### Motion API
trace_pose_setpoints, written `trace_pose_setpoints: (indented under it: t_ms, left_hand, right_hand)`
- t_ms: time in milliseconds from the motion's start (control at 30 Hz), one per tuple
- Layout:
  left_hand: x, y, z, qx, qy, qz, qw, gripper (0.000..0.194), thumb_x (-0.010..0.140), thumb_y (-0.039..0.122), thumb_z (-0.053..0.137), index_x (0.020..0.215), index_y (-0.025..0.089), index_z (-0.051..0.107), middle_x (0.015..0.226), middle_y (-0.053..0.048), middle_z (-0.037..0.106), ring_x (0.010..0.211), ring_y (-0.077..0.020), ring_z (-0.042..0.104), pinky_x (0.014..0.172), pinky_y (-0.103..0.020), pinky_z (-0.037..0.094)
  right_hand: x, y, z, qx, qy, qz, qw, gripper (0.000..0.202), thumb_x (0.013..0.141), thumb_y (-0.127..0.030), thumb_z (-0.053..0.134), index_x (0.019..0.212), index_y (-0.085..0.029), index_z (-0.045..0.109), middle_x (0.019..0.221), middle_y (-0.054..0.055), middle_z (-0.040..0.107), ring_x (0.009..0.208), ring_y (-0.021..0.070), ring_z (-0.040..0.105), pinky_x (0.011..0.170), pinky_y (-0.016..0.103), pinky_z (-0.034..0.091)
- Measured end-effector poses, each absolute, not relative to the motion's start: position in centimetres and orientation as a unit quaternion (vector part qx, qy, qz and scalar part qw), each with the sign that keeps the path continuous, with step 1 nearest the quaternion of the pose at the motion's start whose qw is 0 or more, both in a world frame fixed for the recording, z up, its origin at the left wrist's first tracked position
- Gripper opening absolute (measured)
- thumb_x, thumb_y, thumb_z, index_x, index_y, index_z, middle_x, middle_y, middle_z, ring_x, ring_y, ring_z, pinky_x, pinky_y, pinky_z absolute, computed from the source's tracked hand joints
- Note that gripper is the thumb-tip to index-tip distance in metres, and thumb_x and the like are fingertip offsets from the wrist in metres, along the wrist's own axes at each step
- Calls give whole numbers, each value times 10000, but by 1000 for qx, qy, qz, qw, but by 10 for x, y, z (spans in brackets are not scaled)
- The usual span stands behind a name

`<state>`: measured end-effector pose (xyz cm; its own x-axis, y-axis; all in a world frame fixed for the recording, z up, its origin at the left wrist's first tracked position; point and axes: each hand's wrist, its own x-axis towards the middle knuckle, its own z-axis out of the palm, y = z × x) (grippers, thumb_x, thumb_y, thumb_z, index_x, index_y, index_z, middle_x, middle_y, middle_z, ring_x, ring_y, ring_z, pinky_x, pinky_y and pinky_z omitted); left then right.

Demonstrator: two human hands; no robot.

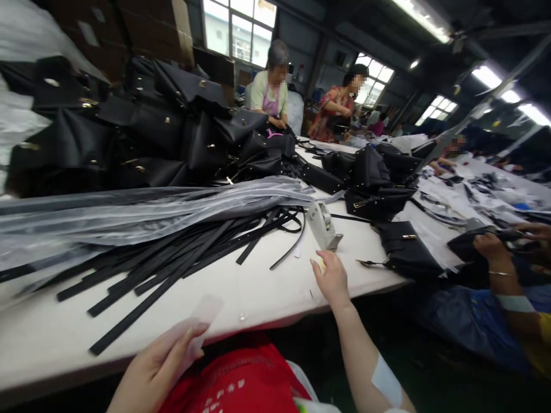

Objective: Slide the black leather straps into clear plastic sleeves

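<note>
My left hand (148, 370) is closed on thin, translucent whitish plastic pieces (209, 310), pinched between thumb and fingers at the table's near edge. My right hand (332, 280) is stretched out over the table, thumb and forefinger apart. A small yellowish patch shows by its thumb; I cannot make out what it is. Just beyond the fingertips stands a pale grey tape dispenser (319, 225); whether they touch it is unclear. Left of it lie many black straps (172, 272), partly covered by clear plastic sheeting (142, 209).
Black handbags (163, 132) are heaped at the back left. More black bags (365, 172) lie at centre right, one bag (407, 244) near the edge. A co-worker's hand (493, 248) is at the right. Two people stand across the white table (267, 292).
</note>
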<state>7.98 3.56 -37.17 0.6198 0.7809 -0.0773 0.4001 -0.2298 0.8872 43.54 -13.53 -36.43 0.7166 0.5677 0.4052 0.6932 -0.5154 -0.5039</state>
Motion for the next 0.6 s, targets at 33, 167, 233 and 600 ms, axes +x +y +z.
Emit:
trace_pose_setpoints:
  t_ms: [33,167,233,600]
  left_hand:
    - [82,33,-364,759,381,188,493,526,818,651,495,958,220,762,872,-59,756,758,-227,710,812,-323,579]
    - [85,25,-343,750,359,184,524,494,897,563,428,971,188,740,746,-59,719,784,-216,681,819,-309,539]
    - [81,23,-340,735,365,197,537,464,912,528,427,963,183,733,750,-56,707,773,-202,670,796,-292,529]
    - [45,18,-342,663,376,269,589,451,895,548,471,955,186,733,846,-66,716,697,-185,669,724,-277,553]
  right_hand:
    - [423,-123,-358,-836,-377,-31,398,346,876,-393,557,1093,-145,662,1017,142,664,928,244,611,883,416,481]
    - [354,-74,-347,-677,-422,315,514,321,810,-398,655,1030,-165,682,816,48,668,703,150,601,699,297,498]
    - [319,-57,-346,-590,-437,453,506,348,751,-371,724,1035,-173,686,823,33,666,704,131,595,673,266,482]
    - [256,-8,-347,-527,-404,510,546,264,647,-388,805,756,-160,727,663,25,681,550,112,565,553,239,454]
